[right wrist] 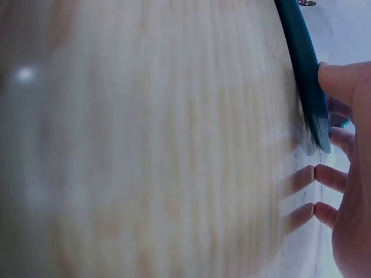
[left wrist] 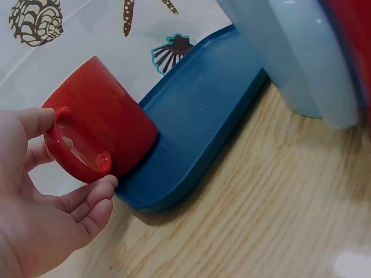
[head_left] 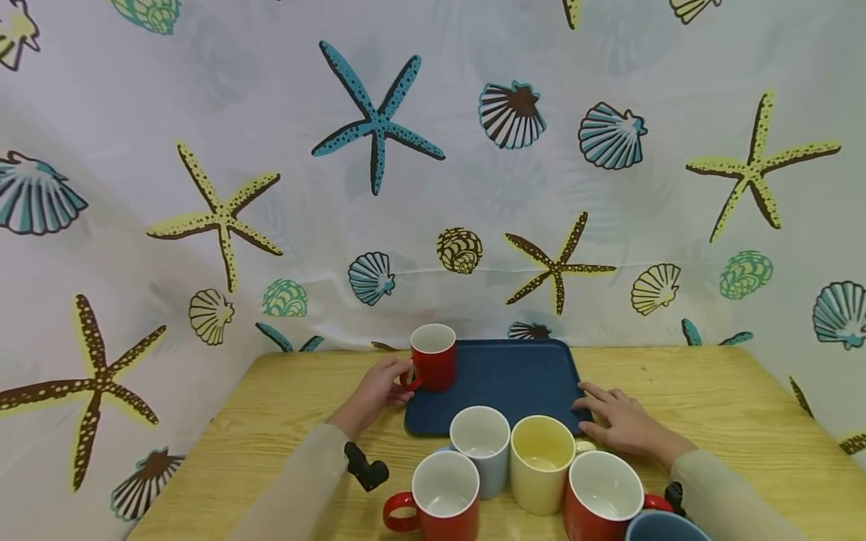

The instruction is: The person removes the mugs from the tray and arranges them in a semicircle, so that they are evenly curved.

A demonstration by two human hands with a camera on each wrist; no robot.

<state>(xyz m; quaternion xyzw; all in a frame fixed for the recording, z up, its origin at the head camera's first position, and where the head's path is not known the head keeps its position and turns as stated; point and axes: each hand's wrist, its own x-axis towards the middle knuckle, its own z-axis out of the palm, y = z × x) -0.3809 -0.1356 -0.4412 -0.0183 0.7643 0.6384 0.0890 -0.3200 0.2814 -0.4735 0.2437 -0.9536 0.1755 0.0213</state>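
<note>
A red mug (head_left: 438, 370) with a white inside stands upright on the left end of a dark blue tray (head_left: 517, 379). My left hand (head_left: 376, 392) pinches its handle (left wrist: 78, 159) between thumb and fingers; the left wrist view shows the thumb at the handle's top and the lower fingers loosely bent beneath. At the tray's right edge, my right hand (head_left: 622, 422) lies with fingers spread. In the right wrist view its thumb (right wrist: 339, 81) touches the tray rim, and other fingertips rest on the table.
Nearer me stand a light blue mug (head_left: 479, 443), a yellow mug (head_left: 541, 473), two red mugs, one left (head_left: 449, 518) and one right (head_left: 595, 515), and a partly cut-off blue mug (head_left: 666, 530). Behind the wooden table (head_left: 304, 383) hangs a seashell-patterned cloth (head_left: 433, 188).
</note>
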